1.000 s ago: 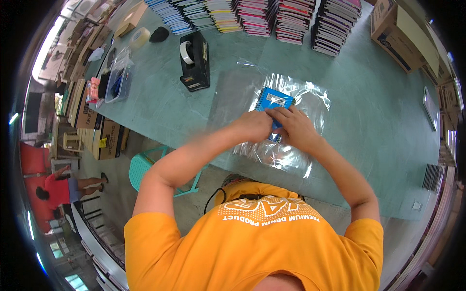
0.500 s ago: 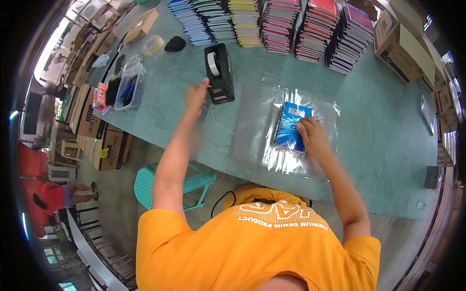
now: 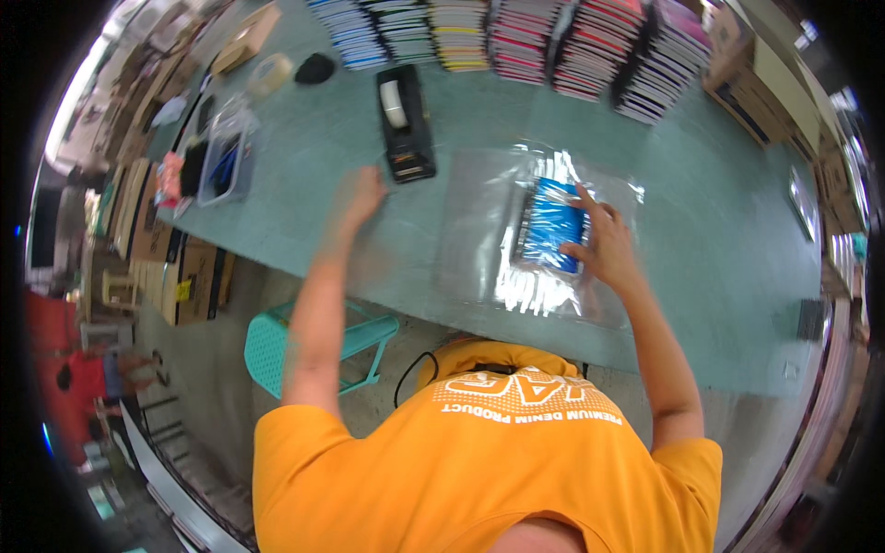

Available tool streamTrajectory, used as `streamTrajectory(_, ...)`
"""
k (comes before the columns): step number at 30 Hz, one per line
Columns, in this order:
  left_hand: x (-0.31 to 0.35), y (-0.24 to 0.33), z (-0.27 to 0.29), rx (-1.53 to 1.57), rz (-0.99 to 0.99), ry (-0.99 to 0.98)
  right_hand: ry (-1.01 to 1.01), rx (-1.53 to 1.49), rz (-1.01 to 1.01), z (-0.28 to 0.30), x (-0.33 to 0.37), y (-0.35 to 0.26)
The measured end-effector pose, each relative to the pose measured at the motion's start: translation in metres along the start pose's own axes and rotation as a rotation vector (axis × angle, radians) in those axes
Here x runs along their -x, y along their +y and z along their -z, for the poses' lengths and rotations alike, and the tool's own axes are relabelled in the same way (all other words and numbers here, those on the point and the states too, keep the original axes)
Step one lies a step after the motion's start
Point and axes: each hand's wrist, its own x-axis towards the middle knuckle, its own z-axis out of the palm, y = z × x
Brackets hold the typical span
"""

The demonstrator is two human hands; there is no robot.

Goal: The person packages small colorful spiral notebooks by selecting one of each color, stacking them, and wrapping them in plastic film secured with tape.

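A blue spiral notebook (image 3: 556, 226) lies on the table in a clear plastic sleeve (image 3: 475, 235) that spreads wider than it and glares in places. My right hand (image 3: 610, 244) rests over the notebook's right side, fingers apart, thumb at its lower right edge. To the left, my left hand (image 3: 362, 195) is just off the near end of a black tape dispenser (image 3: 412, 138) holding a roll of tape. Its fingers look curled together, slightly blurred; anything small pinched in them cannot be made out.
Stacks of coloured notebooks (image 3: 521, 41) line the far side. An open cardboard box (image 3: 751, 88) stands far right. Far left are a clear plastic tub (image 3: 224, 166) of small items, a tape roll (image 3: 270, 74) and a black lump (image 3: 315, 68). A turquoise stool (image 3: 277, 350) stands below the table's edge.
My left hand has come away from the tape dispenser's side, toward me and slightly left. My right hand's fingers have spread wider over the notebook. The whole view has shifted a little.
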Motion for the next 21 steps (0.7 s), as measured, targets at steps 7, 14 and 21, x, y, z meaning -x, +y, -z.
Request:
streamTrajectory(7, -0.001, 0.157, -0.028, 0.312, -0.399, -0.359, -0.042, -0.187, -0.107, -0.002, -0.001, 0.0)
streamTrajectory(14, -0.004, 0.239, -0.078, -0.076, -0.47, -0.387, -0.025, -0.192, -0.086, -0.007, 0.001, 0.004)
streamTrajectory(21, 0.019, 0.179, -0.084, 0.47, -0.076, -0.423, 0.091, -1.123, -0.529, -0.037, 0.007, 0.027)
